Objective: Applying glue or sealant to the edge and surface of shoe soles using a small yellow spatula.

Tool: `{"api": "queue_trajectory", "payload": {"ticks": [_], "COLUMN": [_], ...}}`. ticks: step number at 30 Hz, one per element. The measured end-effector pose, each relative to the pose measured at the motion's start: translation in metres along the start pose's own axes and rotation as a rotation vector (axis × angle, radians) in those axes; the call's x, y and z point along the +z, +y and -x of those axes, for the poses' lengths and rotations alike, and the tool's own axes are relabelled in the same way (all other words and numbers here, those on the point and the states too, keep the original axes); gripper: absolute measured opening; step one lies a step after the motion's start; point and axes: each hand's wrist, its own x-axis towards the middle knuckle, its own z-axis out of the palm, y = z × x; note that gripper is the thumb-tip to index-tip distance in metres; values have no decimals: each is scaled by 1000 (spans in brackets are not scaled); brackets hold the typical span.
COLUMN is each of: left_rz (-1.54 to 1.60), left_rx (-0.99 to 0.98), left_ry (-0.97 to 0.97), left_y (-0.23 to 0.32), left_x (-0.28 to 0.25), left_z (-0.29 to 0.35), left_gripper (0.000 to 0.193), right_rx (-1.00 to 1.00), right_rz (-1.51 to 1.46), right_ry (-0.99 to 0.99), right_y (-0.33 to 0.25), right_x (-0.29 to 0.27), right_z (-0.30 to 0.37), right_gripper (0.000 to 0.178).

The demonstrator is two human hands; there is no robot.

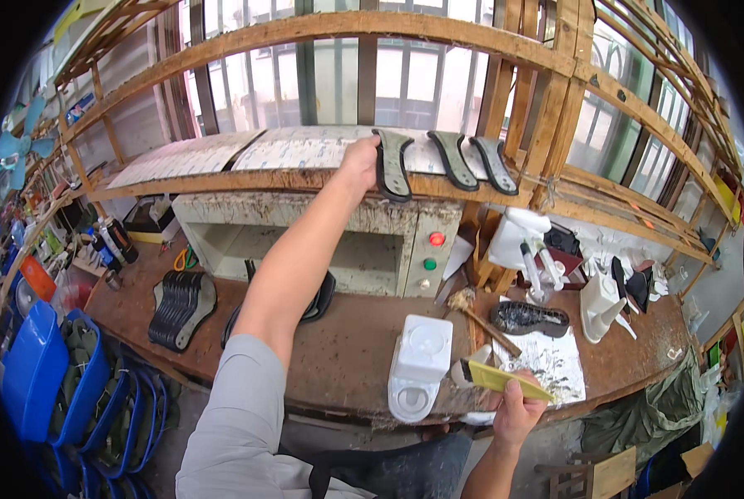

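Note:
My left hand (pixel 358 165) reaches up to the wooden shelf, its fingers closed on the edge of a grey shoe sole (pixel 393 165) with a black rim. Two more such soles, a middle one (pixel 453 158) and a right one (pixel 495 164), lie beside it, overhanging the shelf's front edge. Low on the right, my right hand (pixel 515 411) pinches a flat yellow brush (pixel 509 381). The brush's dark tip points left, at a small white cup (pixel 462 373). Left of the cup stands a white plastic container (pixel 423 353) on the bench.
A cream metal box (pixel 305 212) with red and green buttons sits under the shelf. Stacked soles (pixel 180 309) lie at the bench's left, near blue crates (pixel 81 366). A black sole (pixel 530 318), a wooden-handled tool (pixel 488 326) and a white bottle (pixel 600 308) are on the right.

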Motion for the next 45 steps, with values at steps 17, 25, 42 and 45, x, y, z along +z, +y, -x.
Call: {"api": "queue_trajectory", "payload": {"ticks": [17,25,42,45], "left_rz": [-544,-1923,-1242,-1157], "left_rx": [367,-195,247,297], "left_ry": [-148,-35,248,188], "left_y": [28,-35,-52,-85], "left_x": [-81,-229,-196,-179], "left_z": [87,227,302,351], "left_gripper": [34,42,60,61], "right_rx": [205,420,255,202], "right_rz": [-132,-39,656,701], "right_ry": [-21,-90,-300,-296], "right_y": [37,57,79,82], "right_x": [-1,35,31,30], "right_z": [16,50,75,75], "right_gripper": [15,14,10,10]}}
